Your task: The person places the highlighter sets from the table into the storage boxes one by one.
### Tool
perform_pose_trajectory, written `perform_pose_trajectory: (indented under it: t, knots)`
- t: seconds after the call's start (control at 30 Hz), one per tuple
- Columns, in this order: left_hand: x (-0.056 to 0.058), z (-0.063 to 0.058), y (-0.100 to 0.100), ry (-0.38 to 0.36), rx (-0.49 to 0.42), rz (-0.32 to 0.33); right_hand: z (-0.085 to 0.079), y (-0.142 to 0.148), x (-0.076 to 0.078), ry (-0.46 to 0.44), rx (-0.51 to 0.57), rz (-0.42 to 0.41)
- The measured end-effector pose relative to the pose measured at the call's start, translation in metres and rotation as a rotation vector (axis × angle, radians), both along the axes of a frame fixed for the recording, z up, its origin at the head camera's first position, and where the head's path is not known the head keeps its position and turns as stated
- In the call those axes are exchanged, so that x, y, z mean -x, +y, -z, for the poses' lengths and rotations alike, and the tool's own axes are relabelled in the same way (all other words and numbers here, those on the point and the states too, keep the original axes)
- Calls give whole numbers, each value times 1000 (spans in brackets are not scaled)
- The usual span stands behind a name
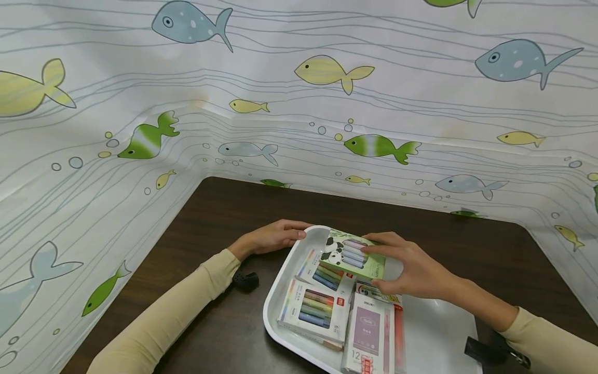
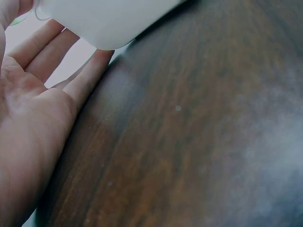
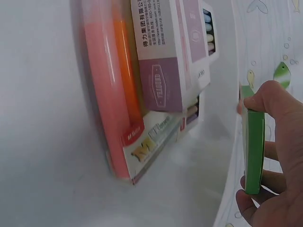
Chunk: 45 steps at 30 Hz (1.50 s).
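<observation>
My right hand [image 1: 416,267] grips a thin green box [image 1: 357,254] with a panda picture and a window showing pastel pens, held above the white tray [image 1: 271,306]. In the right wrist view, thumb and fingers pinch the edges of the green box [image 3: 254,151]. At the tray's far left corner, my left hand [image 1: 271,238] touches the rim with its fingers extended. The left wrist view shows those fingers [image 2: 90,78] against the tray's outer wall [image 2: 111,23]. Beneath the green box, two white boxes of coloured pens [image 1: 320,306] lie in the tray.
A purple-and-white box [image 1: 369,332] lies in the tray beside a clear pack with a pink-red tube [image 3: 106,90]. The dark wooden table [image 1: 215,317] is enclosed by a fish-patterned sheet [image 1: 289,119]. Black wrist straps [image 1: 245,280] circle both sleeves.
</observation>
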<state>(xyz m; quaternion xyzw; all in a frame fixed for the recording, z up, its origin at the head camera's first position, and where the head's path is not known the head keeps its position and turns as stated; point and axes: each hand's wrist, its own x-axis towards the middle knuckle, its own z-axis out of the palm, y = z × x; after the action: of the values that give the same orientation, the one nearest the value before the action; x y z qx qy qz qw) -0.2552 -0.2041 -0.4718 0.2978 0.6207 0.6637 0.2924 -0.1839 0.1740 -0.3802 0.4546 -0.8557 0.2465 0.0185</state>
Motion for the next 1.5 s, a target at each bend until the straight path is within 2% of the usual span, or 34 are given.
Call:
perform_pose_trajectory:
  t: [0.47, 0.77, 1.17, 1.37, 1.5]
  knots:
    - [0, 0, 0, -13, -5, 9, 6, -28, 1, -30, 20, -25]
    - [-2, -3, 2, -4, -1, 9, 13, -35, -1, -50, -19, -8]
    - [-2, -1, 1, -20, 3, 1, 12, -45, -4, -114, -112, 12]
    - [-1, 0, 0, -15, -3, 6, 12, -48, -4, -99, -122, -11]
    - [-1, 1, 0, -10, 0, 8, 13, -50, -6, -52, -115, -58]
